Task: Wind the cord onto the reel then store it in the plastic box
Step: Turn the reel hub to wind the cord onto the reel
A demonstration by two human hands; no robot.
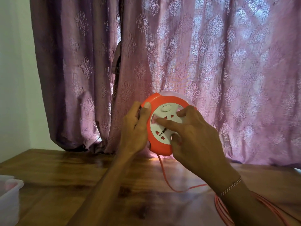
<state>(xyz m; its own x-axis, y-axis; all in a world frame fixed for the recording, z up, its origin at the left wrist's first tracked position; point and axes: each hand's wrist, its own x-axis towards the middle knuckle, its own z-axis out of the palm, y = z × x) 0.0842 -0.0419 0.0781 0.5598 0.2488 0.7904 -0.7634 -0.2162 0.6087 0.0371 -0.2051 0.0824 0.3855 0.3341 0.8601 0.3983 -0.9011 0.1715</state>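
Your reel [160, 121] is the biggest thing in play: a rigid orange plastic disc with a white socket face, held upright above the far middle of the wooden table [65, 173], in front of the curtain [211, 54]. It looks light but smooth, so I'd judge the rim the safest place to grip, leaving the white centre free to turn

The cord [164, 175] is thin, soft and orange; it drops from the reel's bottom edge, curves right across the table and gathers in loose strands at the near right. It should bend easily and may snag

The plastic box [9, 194] sits well apart at the near left edge

Your left hand [136, 129] clamps the reel's left rim, thumb on the front, fingers curled behind. Your right hand [193, 136] lies spread on the white face, fingertips [160, 121] pressing it, holding nothing
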